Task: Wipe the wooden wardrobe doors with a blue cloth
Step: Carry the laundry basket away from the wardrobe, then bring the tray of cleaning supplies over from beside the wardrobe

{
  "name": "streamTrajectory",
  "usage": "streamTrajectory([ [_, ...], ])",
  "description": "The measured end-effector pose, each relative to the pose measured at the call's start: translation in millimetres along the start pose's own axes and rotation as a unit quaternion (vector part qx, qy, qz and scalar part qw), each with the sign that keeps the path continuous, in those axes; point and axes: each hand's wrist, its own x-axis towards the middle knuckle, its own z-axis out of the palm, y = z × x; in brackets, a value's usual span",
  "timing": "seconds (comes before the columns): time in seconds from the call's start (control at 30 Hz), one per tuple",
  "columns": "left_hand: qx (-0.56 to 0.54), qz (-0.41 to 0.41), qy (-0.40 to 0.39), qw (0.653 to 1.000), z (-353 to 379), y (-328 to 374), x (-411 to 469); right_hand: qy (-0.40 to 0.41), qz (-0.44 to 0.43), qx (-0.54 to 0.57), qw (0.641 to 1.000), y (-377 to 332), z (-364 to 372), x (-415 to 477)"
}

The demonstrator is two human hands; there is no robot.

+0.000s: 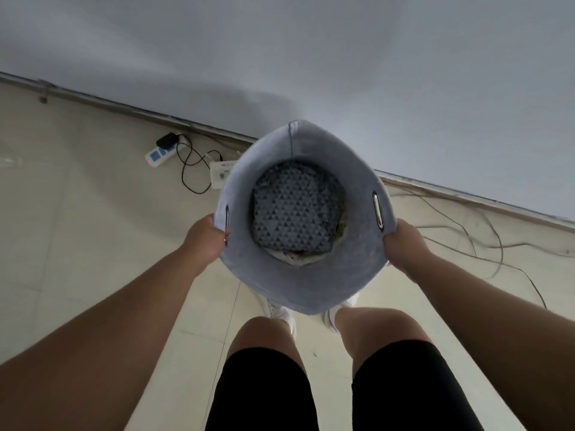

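Observation:
I hold a grey felt basket in front of my legs, above the tiled floor. My left hand grips its left rim by a metal-ringed handle slot. My right hand grips the right rim below the other slot. Inside lies a folded grey cloth with a dark triangle pattern, with lighter fabric under it. No wardrobe doors and no plain blue cloth are in view.
A white wall rises just ahead, meeting the floor at a skirting line. A white power strip with a black plug and cable lies at the wall's foot on the left. Thin cables trail over the floor on the right.

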Motion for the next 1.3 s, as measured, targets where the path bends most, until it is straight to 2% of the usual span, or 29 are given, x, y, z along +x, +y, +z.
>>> streamTrajectory([
  [0.2,0.033,0.028,-0.038,0.998,6.0,-15.3,6.3,-0.002,0.038,0.020,0.999,17.2,26.0,10.7],
  [0.3,0.008,0.049,-0.060,0.997,-6.3,-18.1,-17.2,-0.022,0.084,0.065,0.994,16.5,15.2,-9.1],
  [0.4,0.022,0.059,-0.053,0.997,-24.3,-17.6,-45.9,-0.014,0.097,0.052,0.994,8.7,-7.2,-43.7],
  [0.53,0.004,0.038,-0.048,0.998,-59.9,-12.1,-104.4,-0.012,0.070,0.040,0.997,-15.3,-47.5,-105.7],
  [0.73,-0.005,0.082,-0.067,0.994,-104.5,-16.8,-226.4,-0.061,-0.015,0.010,0.998,-58.2,-104.7,-212.9],
  [0.83,-0.043,0.078,-0.055,0.995,-119.6,-35.8,-285.1,-0.069,-0.051,-0.011,0.996,-71.1,-126.5,-253.9],
  [0.93,-0.119,0.049,-0.009,0.992,-126.2,-58.2,-338.2,-0.098,-0.076,-0.038,0.992,-79.2,-142.4,-276.4],
  [1.13,-0.300,-0.046,0.083,0.949,-94.4,-106.1,-431.3,-0.160,-0.128,-0.134,0.970,-80.4,-154.1,-284.6],
  [1.3,-0.433,-0.112,0.161,0.880,-15.7,-147.5,-511.9,-0.197,-0.181,-0.249,0.931,-97.6,-153.8,-300.4],
])
